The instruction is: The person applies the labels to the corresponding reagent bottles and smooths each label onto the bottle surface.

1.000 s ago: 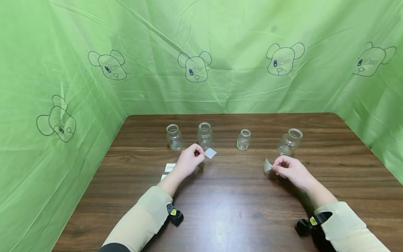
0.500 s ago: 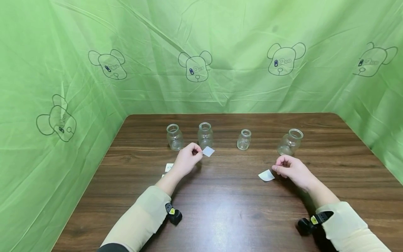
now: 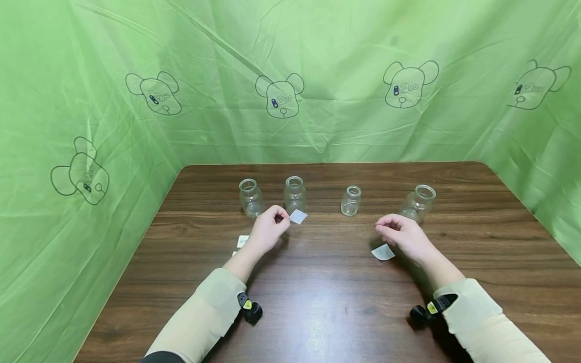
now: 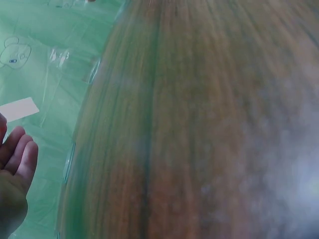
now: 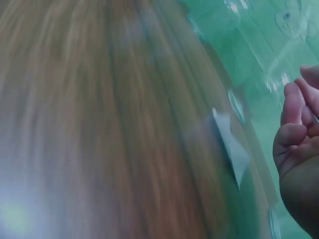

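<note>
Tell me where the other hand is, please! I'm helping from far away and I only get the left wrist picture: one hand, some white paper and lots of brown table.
Observer: The right hand is over the table, close to a pale piece that lies there.
Operator: Is that piece all flat?
Observer: No, in the right wrist view it looks bent, with part of it raised off the table.
Operator: And what's just behind my white paper?
Observer: In the head view, a glass jar, second from the left in a row of four. I can't tell whether the paper touches it.
</note>
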`<state>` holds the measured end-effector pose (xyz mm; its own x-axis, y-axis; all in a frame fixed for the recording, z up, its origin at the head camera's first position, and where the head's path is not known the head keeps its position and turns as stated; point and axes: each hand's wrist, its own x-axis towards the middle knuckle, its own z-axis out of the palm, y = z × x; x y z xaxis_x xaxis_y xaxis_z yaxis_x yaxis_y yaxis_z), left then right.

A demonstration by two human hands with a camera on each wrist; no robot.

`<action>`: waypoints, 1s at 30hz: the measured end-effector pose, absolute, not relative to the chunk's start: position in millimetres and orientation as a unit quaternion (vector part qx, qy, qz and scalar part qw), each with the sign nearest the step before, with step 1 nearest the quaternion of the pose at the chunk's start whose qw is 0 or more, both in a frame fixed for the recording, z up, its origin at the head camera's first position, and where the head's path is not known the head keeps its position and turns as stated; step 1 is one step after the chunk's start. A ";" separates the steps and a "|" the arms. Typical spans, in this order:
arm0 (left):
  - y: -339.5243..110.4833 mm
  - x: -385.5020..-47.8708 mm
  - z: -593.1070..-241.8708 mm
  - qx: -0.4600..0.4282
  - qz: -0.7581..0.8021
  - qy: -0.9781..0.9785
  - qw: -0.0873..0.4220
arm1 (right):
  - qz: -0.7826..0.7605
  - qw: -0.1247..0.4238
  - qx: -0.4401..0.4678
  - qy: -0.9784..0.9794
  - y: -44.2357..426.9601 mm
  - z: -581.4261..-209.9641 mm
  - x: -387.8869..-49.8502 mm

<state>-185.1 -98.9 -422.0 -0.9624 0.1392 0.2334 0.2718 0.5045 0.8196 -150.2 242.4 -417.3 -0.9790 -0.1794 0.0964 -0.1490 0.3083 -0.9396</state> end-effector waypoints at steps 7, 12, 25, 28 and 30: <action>-98.1 -185.8 -422.5 -0.117 -0.463 -0.874 0.086 | -0.573 0.041 -0.111 0.811 207.4 -415.0 -162.5; -97.0 -185.3 -422.0 -0.122 -0.461 -0.875 0.079 | -0.574 0.051 -0.132 0.806 184.9 -414.8 -164.4; -88.6 -182.4 -417.5 -0.159 -0.439 -0.882 0.070 | -0.583 0.067 -0.146 0.796 135.4 -418.6 -168.4; -85.5 -180.0 -415.9 -0.175 -0.444 -0.878 0.043 | -0.594 0.072 -0.150 0.787 129.3 -420.7 -168.2; -84.1 -178.6 -415.7 -0.184 -0.445 -0.876 0.026 | -0.609 0.075 -0.153 0.775 126.7 -421.8 -167.8</action>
